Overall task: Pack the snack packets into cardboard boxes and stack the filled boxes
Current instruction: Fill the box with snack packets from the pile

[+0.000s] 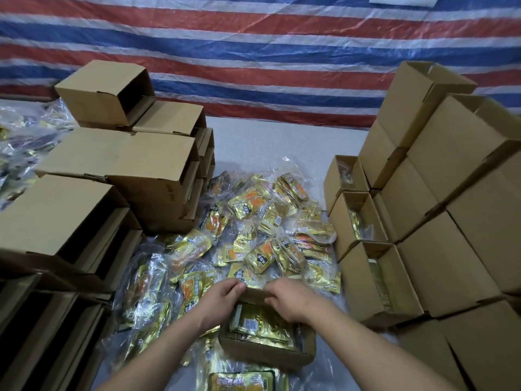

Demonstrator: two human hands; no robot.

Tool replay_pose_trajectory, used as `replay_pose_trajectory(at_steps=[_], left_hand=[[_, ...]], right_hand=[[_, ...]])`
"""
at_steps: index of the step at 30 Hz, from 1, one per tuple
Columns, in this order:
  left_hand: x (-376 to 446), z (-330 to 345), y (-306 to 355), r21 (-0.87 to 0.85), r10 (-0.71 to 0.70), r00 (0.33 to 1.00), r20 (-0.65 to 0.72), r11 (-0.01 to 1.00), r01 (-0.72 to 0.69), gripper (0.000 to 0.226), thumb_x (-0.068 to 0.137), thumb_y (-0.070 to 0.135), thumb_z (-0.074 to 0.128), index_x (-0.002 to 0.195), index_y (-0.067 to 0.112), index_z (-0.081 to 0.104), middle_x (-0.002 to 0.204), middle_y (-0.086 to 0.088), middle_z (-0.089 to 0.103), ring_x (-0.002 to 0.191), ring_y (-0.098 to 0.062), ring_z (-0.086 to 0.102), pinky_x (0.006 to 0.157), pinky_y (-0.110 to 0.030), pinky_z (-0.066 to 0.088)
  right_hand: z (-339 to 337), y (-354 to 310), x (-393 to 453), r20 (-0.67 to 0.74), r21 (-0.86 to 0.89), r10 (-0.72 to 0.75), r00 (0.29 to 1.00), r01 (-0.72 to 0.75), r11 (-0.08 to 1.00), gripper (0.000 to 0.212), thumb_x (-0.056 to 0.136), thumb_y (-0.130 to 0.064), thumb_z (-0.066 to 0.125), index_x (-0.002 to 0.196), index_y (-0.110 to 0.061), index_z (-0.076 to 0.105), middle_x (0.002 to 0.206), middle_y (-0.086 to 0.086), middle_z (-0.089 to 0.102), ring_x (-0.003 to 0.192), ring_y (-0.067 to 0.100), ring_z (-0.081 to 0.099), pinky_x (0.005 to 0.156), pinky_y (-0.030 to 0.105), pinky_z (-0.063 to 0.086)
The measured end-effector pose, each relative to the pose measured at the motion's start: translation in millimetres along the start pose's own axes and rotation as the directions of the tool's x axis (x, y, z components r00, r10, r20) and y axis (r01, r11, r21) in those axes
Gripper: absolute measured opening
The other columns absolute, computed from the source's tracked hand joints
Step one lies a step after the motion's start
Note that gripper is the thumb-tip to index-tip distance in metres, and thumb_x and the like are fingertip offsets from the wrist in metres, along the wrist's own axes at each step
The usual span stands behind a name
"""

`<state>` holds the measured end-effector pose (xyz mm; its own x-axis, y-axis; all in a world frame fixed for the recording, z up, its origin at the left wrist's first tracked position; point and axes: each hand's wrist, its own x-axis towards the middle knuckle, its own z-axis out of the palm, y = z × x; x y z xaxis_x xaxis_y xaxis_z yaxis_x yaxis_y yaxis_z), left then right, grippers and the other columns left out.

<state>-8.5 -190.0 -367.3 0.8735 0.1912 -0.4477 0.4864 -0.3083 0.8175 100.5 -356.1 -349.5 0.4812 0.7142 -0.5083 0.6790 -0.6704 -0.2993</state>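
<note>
Striped tarpaulin (267, 52) backs stacked cardboard boxes (118, 165) flanking loose gold snack packets (253, 221); left hand (222, 303) and right hand (290, 301) pinch the filled box's far flap (255, 292).

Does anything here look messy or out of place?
Mostly the packets: they lie in a loose heap on the floor between the box stacks. Top left, one empty box sits crooked on its stack. The hands hold a filled box.

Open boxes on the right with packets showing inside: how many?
3, in a column left of the right-hand stack: far box, middle box, near box. More may be hidden among the stacked boxes.
</note>
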Motion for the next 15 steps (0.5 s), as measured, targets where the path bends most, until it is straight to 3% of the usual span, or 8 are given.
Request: replay_pose_trajectory(at_steps=[2, 5, 7, 10, 15], left_hand=[[0.9, 7.2, 17.3, 0.005, 0.014, 1.0, 0.004, 1.0, -0.014, 0.026, 0.104, 0.036, 0.048, 0.101, 0.017, 0.065, 0.098, -0.01, 0.068, 0.088, -0.019, 0.066, 0.079, -0.032, 0.055], [7.5, 26.0, 48.5, 0.012, 0.057, 0.998, 0.016, 0.998, -0.057, 0.02, 0.103, 0.041, 0.047, 0.101, 0.028, 0.062, 0.097, 0.005, 0.067, 0.089, -0.008, 0.064, 0.071, -0.019, 0.052], [10.9, 41.7, 64.9, -0.003, 0.076, 0.996, 0.056, 0.997, -0.076, 0.019, 0.104, 0.043, 0.044, 0.11, 0.03, 0.058, 0.104, 0.008, 0.064, 0.095, -0.005, 0.062, 0.078, -0.02, 0.053], [11.6, 68.9, 78.1, -0.006, 0.081, 0.987, 0.137, 0.997, -0.081, 0.038, 0.101, 0.046, 0.049, 0.132, 0.023, 0.051, 0.122, 0.0, 0.061, 0.11, -0.015, 0.061, 0.099, -0.035, 0.051], [4.4, 116.6, 81.1, 0.022, -0.009, 0.984, 0.179, 1.0, 0.006, 0.07, 0.091, 0.058, 0.06, 0.146, 0.02, 0.039, 0.135, -0.003, 0.059, 0.116, -0.019, 0.061, 0.1, -0.032, 0.049]], right_hand=[[0.6, 11.9, -14.7, -0.06, 0.048, 0.035, 0.998, -0.032, 0.998, 0.019, 0.102, -0.032, 0.049, 0.115, -0.024, 0.061, 0.1, -0.002, 0.062, 0.091, 0.021, 0.059, 0.079, 0.034, 0.047], [2.1, 37.0, -43.5, -0.145, 0.144, 0.142, 0.979, -0.121, 0.982, 0.017, 0.102, -0.034, 0.05, 0.111, -0.026, 0.062, 0.093, -0.005, 0.058, 0.085, 0.018, 0.057, 0.074, 0.033, 0.047], [5.4, 54.7, -63.1, -0.18, 0.248, 0.237, 0.955, -0.189, 0.95, 0.015, 0.102, -0.032, 0.05, 0.107, -0.025, 0.062, 0.095, -0.005, 0.061, 0.087, 0.018, 0.058, 0.075, 0.032, 0.048], [13.9, 76.5, -93.1, -0.21, 0.401, 0.379, 0.901, -0.274, 0.874, 0.014, 0.101, -0.029, 0.05, 0.088, -0.03, 0.055, 0.09, -0.003, 0.062, 0.088, 0.021, 0.062, 0.073, 0.032, 0.048], [40.9, 101.3, -136.4, -0.314, 0.482, 0.551, 0.773, -0.37, 0.794, 0.015, 0.1, -0.028, 0.052, 0.094, -0.021, 0.064, 0.095, 0.006, 0.072, 0.094, 0.03, 0.065, 0.075, 0.034, 0.048]])
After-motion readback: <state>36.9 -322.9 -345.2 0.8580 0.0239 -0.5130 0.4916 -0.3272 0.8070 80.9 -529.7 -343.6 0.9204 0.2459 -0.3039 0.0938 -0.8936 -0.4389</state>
